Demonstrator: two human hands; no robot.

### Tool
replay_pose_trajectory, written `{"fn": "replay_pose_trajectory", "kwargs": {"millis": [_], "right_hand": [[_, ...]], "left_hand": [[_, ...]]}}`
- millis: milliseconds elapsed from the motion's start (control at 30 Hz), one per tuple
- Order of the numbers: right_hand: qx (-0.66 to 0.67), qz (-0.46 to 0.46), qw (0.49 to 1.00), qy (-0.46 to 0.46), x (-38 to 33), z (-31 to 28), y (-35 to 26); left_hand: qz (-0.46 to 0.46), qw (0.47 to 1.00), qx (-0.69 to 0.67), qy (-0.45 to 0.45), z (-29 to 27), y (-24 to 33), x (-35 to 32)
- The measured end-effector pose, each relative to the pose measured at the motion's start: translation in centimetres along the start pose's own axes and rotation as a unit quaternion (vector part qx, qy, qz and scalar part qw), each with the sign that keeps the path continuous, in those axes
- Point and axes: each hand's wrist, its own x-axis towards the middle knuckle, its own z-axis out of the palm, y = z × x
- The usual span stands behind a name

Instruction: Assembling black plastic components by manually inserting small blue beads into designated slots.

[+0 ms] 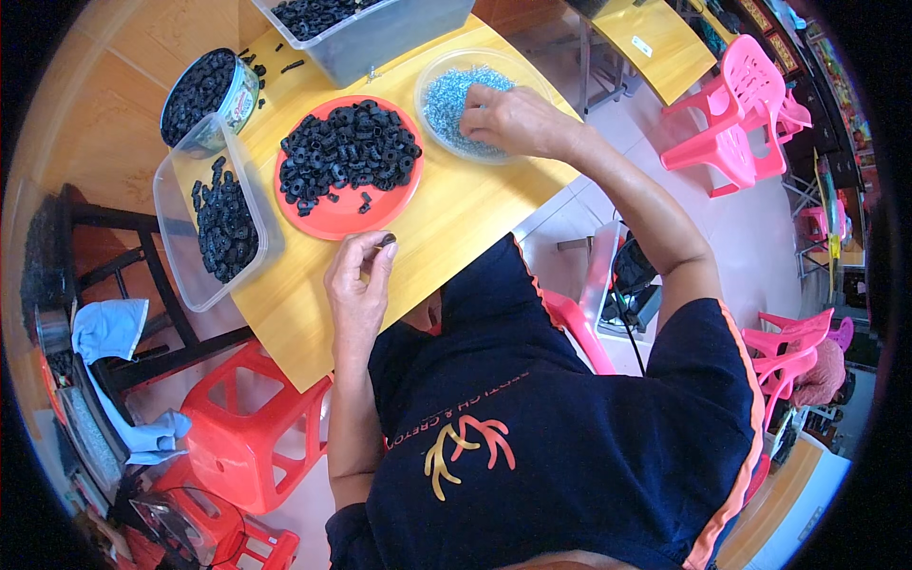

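Black plastic part (pixel 388 239): was pinched in the left hand (pixel 356 275) (long axis too small to read). Clear bowl (pixel 528 81), blue pieces (pixel 446 106): lay at one o'clock from it, right hand (pixel 508 122) dipped in, grip indiscernible.

The yellow table (pixel 294 318) carries a red plate (pixel 353 220), bowl (pixel 533 85), bin (pixel 380 47), tub (pixel 243 100) and clear box (pixel 269 223) — plus, near the tub, loose black pieces (pixel 293 66).

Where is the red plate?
In the head view, the red plate lies on the table, left of centre, between the leftmost clear tub and the bowl the right hand reaches into.
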Motion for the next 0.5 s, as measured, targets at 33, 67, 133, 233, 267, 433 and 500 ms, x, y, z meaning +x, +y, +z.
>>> {"fn": "replay_pose_trajectory", "kwargs": {"millis": [33,67,133,233,267,433,500], "right_hand": [[0.000,-0.008,1.000,-0.004,-0.05,-0.10,-0.05],[0.000,-0.008,1.000,-0.004,-0.11,-0.05,-0.01],[0.011,-0.025,1.000,0.001,-0.24,0.13,0.10],[-0.006,-0.032,0.999,0.002,-0.25,0.17,0.23],[-0.006,-0.032,0.999,0.002,-0.22,0.21,0.24],[0.009,-0.008,1.000,0.002,-0.06,0.46,-0.02],[0.046,0.007,0.999,0.028,-0.24,0.76,0.37]], "left_hand": [[-0.003,1.000,-0.004,0.001,0.03,0.03,0.01],[-0.003,1.000,-0.004,0.000,-0.07,0.02,0.03],[0.009,0.999,0.038,-0.036,-0.38,-0.02,0.05],[0.001,0.999,0.033,-0.039,-0.33,0.18,0.07],[0.001,0.999,0.033,-0.038,-0.33,0.15,0.06],[-0.001,0.998,0.045,-0.036,-0.23,0.41,0.01],[-0.008,1.000,0.020,-0.022,0.05,0.26,0.00]]}}
